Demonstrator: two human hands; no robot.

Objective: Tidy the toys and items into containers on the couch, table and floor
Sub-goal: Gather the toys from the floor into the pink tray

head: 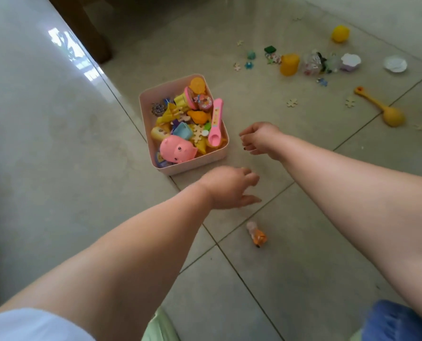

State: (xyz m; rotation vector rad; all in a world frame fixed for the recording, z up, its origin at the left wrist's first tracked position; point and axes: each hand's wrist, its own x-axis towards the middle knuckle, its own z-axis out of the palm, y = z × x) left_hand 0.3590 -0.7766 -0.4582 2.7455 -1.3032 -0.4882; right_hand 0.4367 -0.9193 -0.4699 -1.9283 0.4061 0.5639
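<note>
A pink box point(144, 119) stands on the tiled floor, full of small toys: a pink pig point(176, 148), a pink spoon point(215, 123) and several yellow pieces. My left hand point(229, 187) hovers just below the box's near right corner, fingers loosely spread, holding nothing. My right hand point(259, 139) hangs to the right of the box, fingers curled down and apart, nothing in it. A small orange and pink figure point(256, 234) lies on the floor below my left hand.
Loose toys lie at the far right: two yellow cups point(289, 64) point(339, 33), a yellow maraca point(383, 108), a white lid point(395, 64), clear and purple pieces, and several flower-shaped chips. A glossy table top point(32, 107) fills the left, with a dark wooden leg point(86, 28) behind it.
</note>
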